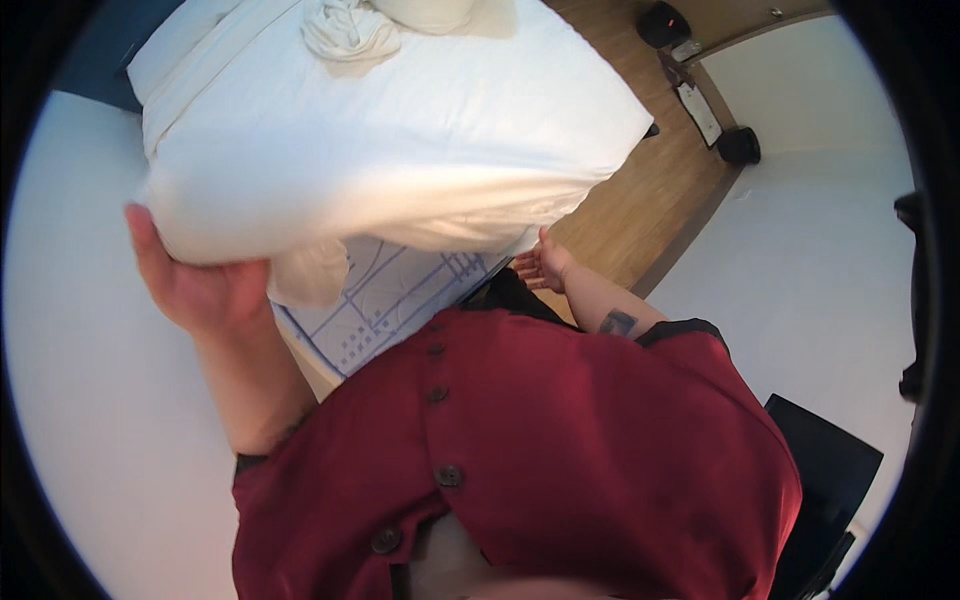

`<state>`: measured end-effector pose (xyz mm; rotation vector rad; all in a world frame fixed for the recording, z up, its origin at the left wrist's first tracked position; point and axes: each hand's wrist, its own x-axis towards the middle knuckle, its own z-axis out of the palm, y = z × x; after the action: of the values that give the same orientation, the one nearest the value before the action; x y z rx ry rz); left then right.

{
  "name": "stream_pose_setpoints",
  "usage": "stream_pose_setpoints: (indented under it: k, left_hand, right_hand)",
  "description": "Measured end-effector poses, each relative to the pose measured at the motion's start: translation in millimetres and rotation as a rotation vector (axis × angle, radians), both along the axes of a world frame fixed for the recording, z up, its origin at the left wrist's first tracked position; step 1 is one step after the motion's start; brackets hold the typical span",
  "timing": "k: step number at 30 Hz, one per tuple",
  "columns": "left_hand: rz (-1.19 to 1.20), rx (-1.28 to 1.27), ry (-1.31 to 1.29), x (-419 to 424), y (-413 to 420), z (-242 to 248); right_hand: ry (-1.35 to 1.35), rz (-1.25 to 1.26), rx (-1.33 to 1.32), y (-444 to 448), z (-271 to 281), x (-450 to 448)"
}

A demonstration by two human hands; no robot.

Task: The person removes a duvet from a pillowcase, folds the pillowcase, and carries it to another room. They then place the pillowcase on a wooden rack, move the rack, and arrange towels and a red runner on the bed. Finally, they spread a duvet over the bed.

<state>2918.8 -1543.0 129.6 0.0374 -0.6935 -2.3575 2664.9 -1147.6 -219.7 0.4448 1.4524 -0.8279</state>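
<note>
A white bed sheet [390, 142] covers the bed before me, and its near edge bulges up, slightly blurred. Below that edge shows a quilted mattress [390, 315] with a blue pattern. My left hand [206, 292] grips the sheet's near left corner, thumb up along the outside; the other fingertips are hidden by cloth. A loose flap of the sheet hangs to the right of that hand. At the sheet's near right corner is my right hand [551, 262], palm showing and fingers apart, close to the cloth; whether it touches is unclear.
A crumpled white cloth [351, 31] and a rounded white item [427, 11] lie on the far part of the bed. White walls [82, 315] stand close on both sides. Dark bins [739, 145] sit along the wooden floor [622, 217]. A black screen [817, 487] is behind at right.
</note>
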Motion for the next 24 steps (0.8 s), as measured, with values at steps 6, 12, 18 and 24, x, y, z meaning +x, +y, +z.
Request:
stream_pose_setpoints:
  k: [6,12,18,24]
  left_hand:
    - [-0.12,-0.251,0.065,-3,-3,32]
    - [0.056,-0.218,-0.079,23,27,38]
    - [-0.003,-0.19,0.023,31,32,61]
    - [1.033,-0.185,-0.484,69,18,120]
  right_hand:
    - [-0.122,-0.497,-0.172,-58,13,-13]
    - [0.265,-1.125,-0.616,-125,58,-59]
    - [0.671,-1.129,-0.874,-126,173,-157]
    - [0.925,-0.825,-1.127,-143,356,-203]
